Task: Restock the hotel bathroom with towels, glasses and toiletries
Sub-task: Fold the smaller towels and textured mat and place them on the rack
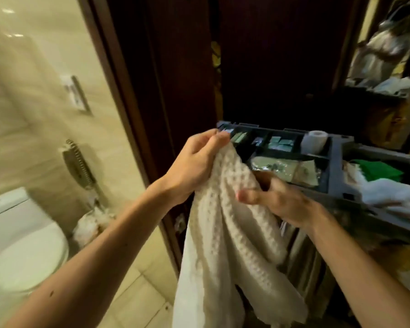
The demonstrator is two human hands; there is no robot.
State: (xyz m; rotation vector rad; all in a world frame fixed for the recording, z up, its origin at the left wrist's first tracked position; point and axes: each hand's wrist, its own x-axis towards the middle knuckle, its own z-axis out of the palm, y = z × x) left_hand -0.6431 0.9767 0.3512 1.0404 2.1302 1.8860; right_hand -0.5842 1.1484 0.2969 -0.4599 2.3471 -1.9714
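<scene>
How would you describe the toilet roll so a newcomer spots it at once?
Find the grey housekeeping cart on the right, behind the waffle towel. Follow its top tray's far row of small compartments to the right end. The toilet roll stands there upright, the only white cylinder beside flat green sachets.
</scene>
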